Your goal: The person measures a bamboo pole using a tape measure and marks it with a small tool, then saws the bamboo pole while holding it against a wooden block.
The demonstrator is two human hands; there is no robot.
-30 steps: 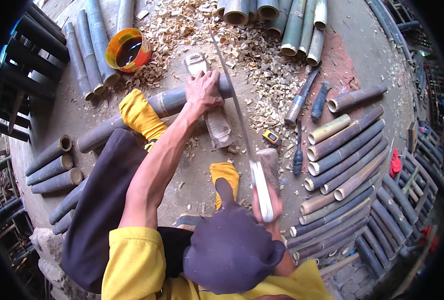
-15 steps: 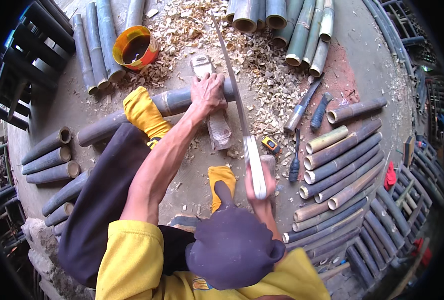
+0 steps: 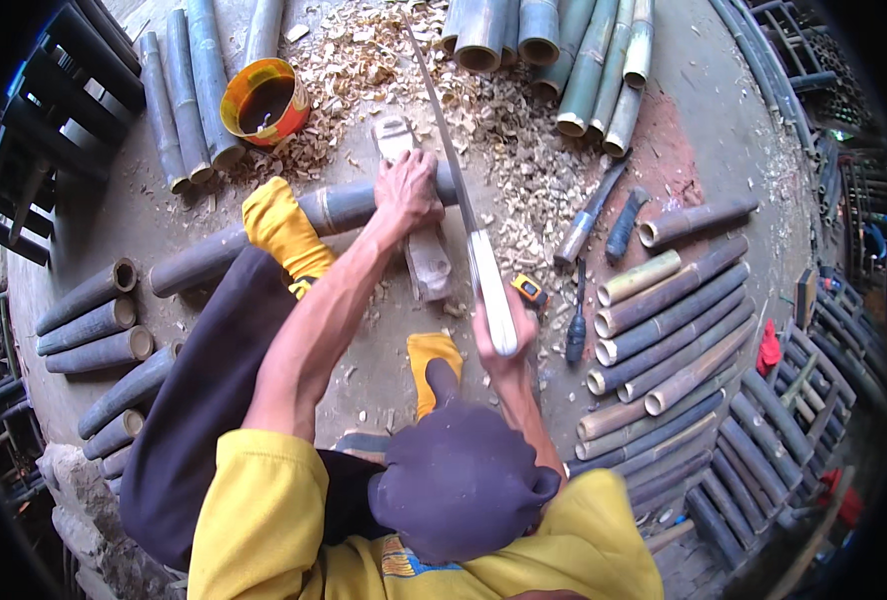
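Observation:
A long dark bamboo pole (image 3: 339, 208) lies across a wooden block (image 3: 427, 262). My left hand (image 3: 410, 190) is closed over the pole near its right end, pressing it onto the block. My right hand (image 3: 507, 325) grips the white handle of a handsaw (image 3: 491, 285). Its long thin blade points away from me and crosses the right end of the pole, just beside my left hand. Whether the teeth have cut in cannot be made out. A yellow-covered foot (image 3: 286, 228) rests on the pole further left.
Right of the saw lie a tape measure (image 3: 530, 290), a dark-handled tool (image 3: 576, 335), a large knife (image 3: 589, 215) and rows of cut bamboo (image 3: 679, 310). An orange-yellow tub (image 3: 264, 102) of dark liquid stands far left. Wood shavings (image 3: 364, 60) cover the far ground; more bamboo (image 3: 99, 325) lies left.
My right hand has pushed the saw forward, away from me, along its blade line. My left hand stays on the pole. The whole view has shifted slightly.

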